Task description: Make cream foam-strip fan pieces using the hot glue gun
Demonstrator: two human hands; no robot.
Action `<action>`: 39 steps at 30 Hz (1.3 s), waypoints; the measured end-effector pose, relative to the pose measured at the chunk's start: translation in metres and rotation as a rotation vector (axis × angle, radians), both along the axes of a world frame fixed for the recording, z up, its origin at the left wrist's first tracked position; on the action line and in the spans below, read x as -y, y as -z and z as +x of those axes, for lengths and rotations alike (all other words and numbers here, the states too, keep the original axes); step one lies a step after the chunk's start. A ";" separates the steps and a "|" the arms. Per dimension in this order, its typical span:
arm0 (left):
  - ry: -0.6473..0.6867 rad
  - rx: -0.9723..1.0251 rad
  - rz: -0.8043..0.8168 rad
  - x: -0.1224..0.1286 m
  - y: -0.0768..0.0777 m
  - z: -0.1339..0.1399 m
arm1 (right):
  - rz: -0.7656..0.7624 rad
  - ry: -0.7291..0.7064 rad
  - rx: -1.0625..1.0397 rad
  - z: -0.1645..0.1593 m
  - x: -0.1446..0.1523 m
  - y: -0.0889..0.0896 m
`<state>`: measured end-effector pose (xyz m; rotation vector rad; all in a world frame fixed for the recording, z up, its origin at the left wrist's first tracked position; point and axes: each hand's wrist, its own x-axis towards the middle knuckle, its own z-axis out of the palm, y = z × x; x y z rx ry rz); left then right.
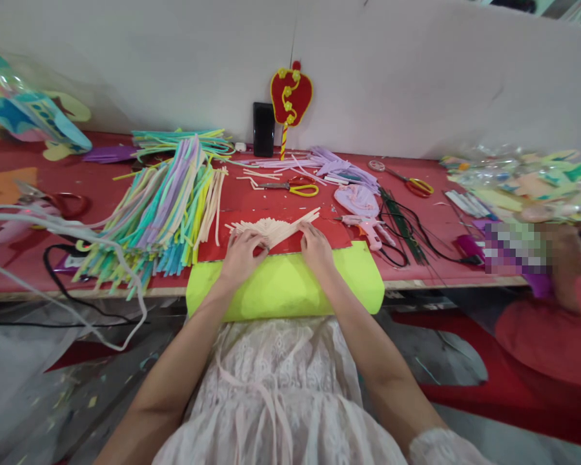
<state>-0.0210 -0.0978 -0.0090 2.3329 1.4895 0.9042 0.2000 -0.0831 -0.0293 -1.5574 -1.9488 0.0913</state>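
In the head view, the left hand (244, 255) bends its fingers by the cream fuzzy sticks (283, 234) in the middle of the frame. The right hand (314, 244) touches their right part. I cannot tell if they pinch. The sticks lie over a red sheet (336, 236) on the worktop (430, 213).

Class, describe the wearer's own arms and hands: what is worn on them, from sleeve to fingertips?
The left hand and right hand wear no gloves, and no watch or bracelet shows at either wrist. Both forearms are uncovered. A whitish, lacy sleeve shows on the right arm; the left sleeve is out of view.
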 end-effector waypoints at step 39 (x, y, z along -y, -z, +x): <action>0.013 -0.015 -0.021 -0.001 0.001 -0.002 | -0.007 -0.021 -0.027 0.002 0.003 -0.006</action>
